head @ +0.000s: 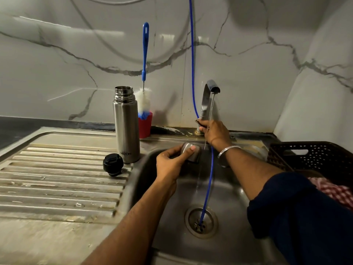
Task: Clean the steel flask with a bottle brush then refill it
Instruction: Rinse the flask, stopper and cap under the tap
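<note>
- We judge the step in hand to be rinsing the small rounded steel cup-lid (191,154) under the thin stream falling from the bent steel tap (207,104), before the flask itself gets brushed.
- Our left hand (172,165) curls round the cup-lid, thumb across its front, fingers wrapped behind; it sits over the steel sink basin (229,188), just left of the stream.
- Our right hand (214,133) closes on the tap lever at the tap's base; how tightly the fingers pinch it we cannot tell.
- To do this well, we should keep the flow gentle, bring the cup-lid's open side under the stream and turn it so water reaches the whole inner wall.
- The tall cylindrical steel flask (126,127) stands upright and uncapped on the ribbed drainboard (57,178), up and to the left of our left fingertips, apart from them.
- The white-bristled bottle brush with a blue handle (144,96) stands in a red cup (145,125) just behind the flask, beyond either hand's fingers.
- The black round stopper (113,164) lies beside the flask's foot, left of our left knuckles.
</note>
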